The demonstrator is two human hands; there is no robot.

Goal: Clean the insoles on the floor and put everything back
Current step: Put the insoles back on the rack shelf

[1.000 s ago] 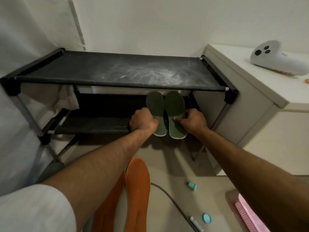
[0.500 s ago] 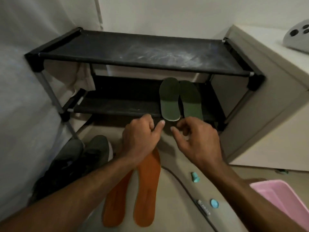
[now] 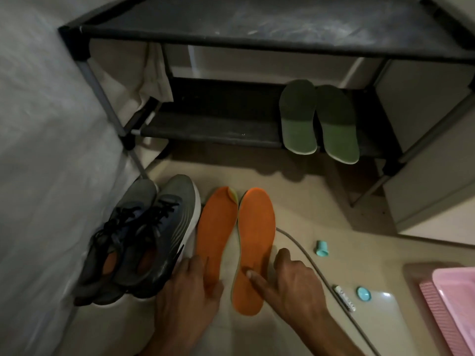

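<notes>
1. Reaching down to the floor, the left hand (image 3: 190,291) lies with its fingers spread over the heel end of the left orange insole (image 3: 216,227), gripping nothing.
2. The right hand (image 3: 290,283) has its fingers extended, the forefinger and thumb straddling the heel part of the right orange insole (image 3: 257,227); whether they pinch its edge cannot be told.
3. Both orange insoles lie flat side by side on the floor, just right of a pair of grey sneakers (image 3: 144,235).
4. Two green insoles (image 3: 318,119) sit side by side on the lower shelf of the black rack (image 3: 210,127), their heels overhanging its front edge.
5. A grey cable (image 3: 308,255), two small teal caps (image 3: 321,247) and a pink tray (image 3: 455,304) lie to the right.
</notes>
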